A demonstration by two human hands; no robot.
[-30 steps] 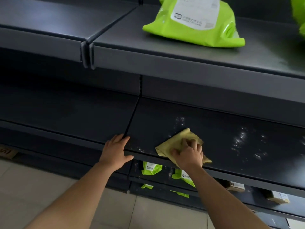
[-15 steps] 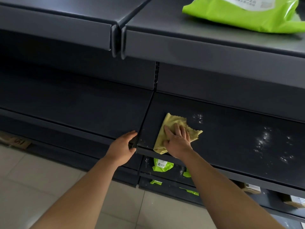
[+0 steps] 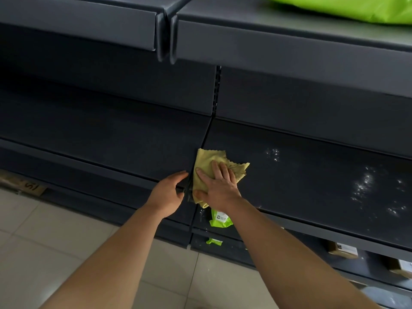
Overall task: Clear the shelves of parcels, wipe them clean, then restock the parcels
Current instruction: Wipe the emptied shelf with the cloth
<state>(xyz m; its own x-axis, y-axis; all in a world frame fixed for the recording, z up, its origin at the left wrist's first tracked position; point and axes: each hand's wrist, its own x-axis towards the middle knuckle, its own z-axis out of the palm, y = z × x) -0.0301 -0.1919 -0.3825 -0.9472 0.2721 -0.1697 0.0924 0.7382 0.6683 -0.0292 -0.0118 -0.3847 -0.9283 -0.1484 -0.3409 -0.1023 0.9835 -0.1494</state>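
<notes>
Two grips engaged: right grip point(image 3: 219, 188) lies flat, fingers point(image 3: 217, 169) straight, pressing yellow cloth point(image 3: 207, 161) onto dusty middle shelf point(image 3: 312, 186) for wiping; left grip point(image 3: 168, 195) clasps the shelf edge, likely bracing.

Pale tiled floor point(image 3: 44, 253) lies below dark metal shelving point(image 3: 89, 134).

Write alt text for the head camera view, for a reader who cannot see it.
A person's right hand presses a yellow cloth flat on a dark shelf, at its left end, while the left hand grips the shelf's front edge. White dust specks lie further right, and a green parcel sits on the shelf above.
</notes>
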